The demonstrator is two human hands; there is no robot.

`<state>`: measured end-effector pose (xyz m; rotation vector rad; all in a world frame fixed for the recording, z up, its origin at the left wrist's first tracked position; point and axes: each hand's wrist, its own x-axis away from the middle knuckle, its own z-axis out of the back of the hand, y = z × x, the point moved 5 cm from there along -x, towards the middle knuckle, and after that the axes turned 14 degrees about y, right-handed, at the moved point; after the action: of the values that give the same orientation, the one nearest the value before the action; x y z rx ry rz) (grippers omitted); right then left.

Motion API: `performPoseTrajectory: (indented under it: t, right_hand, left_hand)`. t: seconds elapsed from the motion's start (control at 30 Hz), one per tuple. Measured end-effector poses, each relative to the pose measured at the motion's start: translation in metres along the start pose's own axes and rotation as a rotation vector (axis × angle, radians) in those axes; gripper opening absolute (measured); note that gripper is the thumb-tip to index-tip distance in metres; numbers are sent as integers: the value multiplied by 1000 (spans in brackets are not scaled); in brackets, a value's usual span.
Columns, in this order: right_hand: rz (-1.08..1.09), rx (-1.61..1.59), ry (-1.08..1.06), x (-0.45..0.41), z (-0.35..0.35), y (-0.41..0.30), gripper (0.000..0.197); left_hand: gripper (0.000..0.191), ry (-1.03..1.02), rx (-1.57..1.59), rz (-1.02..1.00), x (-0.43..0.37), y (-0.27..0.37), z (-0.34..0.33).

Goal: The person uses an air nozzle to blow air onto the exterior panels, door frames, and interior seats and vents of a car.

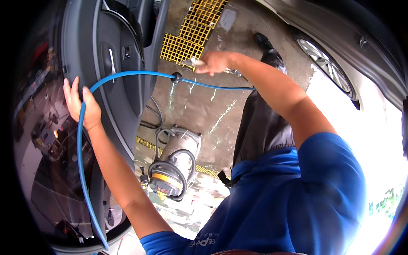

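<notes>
My left hand point(82, 103) rests near the window line of a car door point(105, 79), fingers apart. A blue hose point(80, 149) crosses this hand, with the thumb overlapping it. From there the hose arches over the door's grey inner panel and passes through a black ball-shaped stop point(176, 77). It then runs thin and disappears behind my right forearm. My right hand point(216, 63) is closed around a small pale tool point(195, 62) with a nozzle-like end. Most of that tool is hidden by the fingers. Shiny metal parts point(234, 72) show beside my right wrist.
A wet-dry vacuum point(181, 146) with a yellow band and coiled black hose stands on the wet floor. Yellow grating point(183, 47) lies beyond my right hand. Another car's wheel point(325, 63) is to the right. Dark door glass point(47, 178) reflects the surroundings at left.
</notes>
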<state>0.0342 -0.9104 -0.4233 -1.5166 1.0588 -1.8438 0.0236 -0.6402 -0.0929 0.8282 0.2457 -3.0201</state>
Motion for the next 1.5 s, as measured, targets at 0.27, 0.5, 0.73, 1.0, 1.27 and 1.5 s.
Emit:
performPoseTrajectory:
  t: [0.27,0.5,0.73,1.0,1.27,1.5]
  right_hand:
    - [45,180,-157,38,30,-40,53]
    - [97,-315,146,94,177,-91,55]
    - [158,383,12,73,189,-154,61]
    - [93,356,120,56,170,-159,60]
    - [126,128,210,73,244,-188,57]
    - [264,-322,413,96,300,-207,55]
  left_hand:
    - [38,28,-35,-13,-7,4,11]
    - [43,184,380,349,107,80,-14]
    - [37,5,444,1330,211,0,-95]
    - [48,-357,-11,1112,254,22,-115]
    - [66,-299,10,1105,216,57,-64]
    - [68,82,-290,618,22,47,15]
